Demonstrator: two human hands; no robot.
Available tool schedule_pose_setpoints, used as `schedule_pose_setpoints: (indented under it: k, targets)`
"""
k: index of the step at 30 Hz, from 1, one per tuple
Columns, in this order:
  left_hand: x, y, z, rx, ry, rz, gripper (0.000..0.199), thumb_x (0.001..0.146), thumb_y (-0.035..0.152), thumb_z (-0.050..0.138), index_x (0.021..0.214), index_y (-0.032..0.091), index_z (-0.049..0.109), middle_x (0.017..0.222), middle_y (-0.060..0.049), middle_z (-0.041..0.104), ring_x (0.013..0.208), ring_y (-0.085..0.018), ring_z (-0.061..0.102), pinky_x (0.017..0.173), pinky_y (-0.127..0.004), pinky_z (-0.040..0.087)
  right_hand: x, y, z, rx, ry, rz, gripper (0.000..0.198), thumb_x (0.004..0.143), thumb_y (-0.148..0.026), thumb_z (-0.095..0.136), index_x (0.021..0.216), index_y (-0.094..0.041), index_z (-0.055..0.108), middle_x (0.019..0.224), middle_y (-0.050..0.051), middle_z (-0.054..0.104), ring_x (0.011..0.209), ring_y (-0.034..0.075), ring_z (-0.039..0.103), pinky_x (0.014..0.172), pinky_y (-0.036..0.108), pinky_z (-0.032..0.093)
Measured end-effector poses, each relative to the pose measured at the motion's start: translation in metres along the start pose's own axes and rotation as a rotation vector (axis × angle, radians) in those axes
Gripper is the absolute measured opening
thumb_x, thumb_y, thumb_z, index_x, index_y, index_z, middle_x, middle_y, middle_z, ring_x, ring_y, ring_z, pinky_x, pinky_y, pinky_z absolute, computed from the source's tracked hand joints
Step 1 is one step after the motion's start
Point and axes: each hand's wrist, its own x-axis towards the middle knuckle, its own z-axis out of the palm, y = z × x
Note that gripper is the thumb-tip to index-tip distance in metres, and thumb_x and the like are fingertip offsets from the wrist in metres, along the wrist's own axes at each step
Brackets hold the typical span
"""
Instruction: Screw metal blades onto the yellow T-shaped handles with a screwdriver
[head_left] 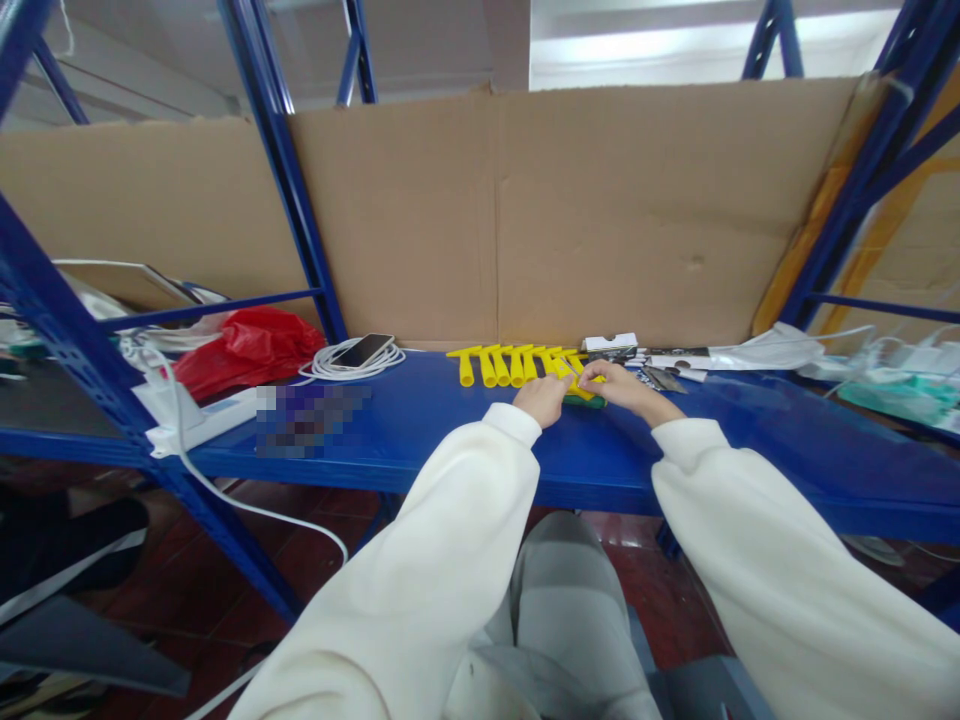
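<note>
My left hand [544, 399] is closed around a yellow plastic piece [568, 367] at the front of the blue shelf. Close on its right, my right hand [616, 388] pinches with thumb and forefinger at the same piece; whatever small part is between those fingertips is too small to make out. Beneath the hands lies a green-and-yellow handle [585, 401], partly covered. Several yellow T-shaped plastic handles [491, 368] lie side by side in a row, left of and behind my left hand. Flat metal blades [660, 379] rest just beyond my right hand.
A small white box [610, 343] and plastic packaging [765, 350] lie along the cardboard back panel [600, 210]. To the left are a phone [365, 350] on a coiled white cable [322, 368], a red bag [247, 350] and a white power strip [214, 418]. Blue posts [289, 180] frame the shelf.
</note>
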Motion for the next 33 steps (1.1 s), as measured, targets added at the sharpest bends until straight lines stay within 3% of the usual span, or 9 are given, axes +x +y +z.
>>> schedule_pose_setpoints:
  k: [6,15,27,33]
  targets:
    - [-0.001,0.002,-0.002,0.044,-0.009,0.002,0.052,0.098,0.011,0.037,0.148,0.020,0.049,0.126,-0.017,0.066,0.112,-0.028,0.069,0.094,-0.041,0.054,0.002,0.007,0.000,0.015,0.011,-0.128,0.011,0.072,-0.021,0.066,0.062,-0.020,0.065,0.077,0.003,0.065,0.082,0.020,0.062,0.089,0.034,0.052]
    - [-0.002,0.002,-0.002,0.019,0.009,-0.008,0.053,0.098,0.011,0.038,0.150,0.021,0.048,0.127,-0.018,0.066,0.111,-0.028,0.069,0.094,-0.041,0.054,0.000,0.007,0.001,0.045,0.024,-0.120,0.011,0.072,-0.027,0.064,0.065,-0.021,0.063,0.080,0.003,0.064,0.085,0.021,0.062,0.089,0.039,0.052]
    - [-0.002,0.002,-0.005,-0.016,0.061,-0.025,0.056,0.099,0.013,0.038,0.154,0.023,0.043,0.134,-0.018,0.062,0.111,-0.031,0.068,0.091,-0.043,0.054,0.003,0.008,0.004,0.331,0.170,0.039,0.019,0.072,-0.023,0.070,0.082,-0.022,0.055,0.084,0.002,0.066,0.085,0.018,0.063,0.085,0.036,0.053]
    - [-0.003,0.001,-0.007,0.019,0.067,-0.060,0.056,0.100,0.016,0.036,0.156,0.025,0.039,0.138,-0.015,0.059,0.112,-0.029,0.067,0.090,-0.041,0.055,-0.006,-0.006,-0.001,0.446,0.015,0.149,0.025,0.070,-0.017,0.071,0.088,-0.022,0.054,0.072,-0.001,0.067,0.069,0.015,0.063,0.068,0.028,0.052]
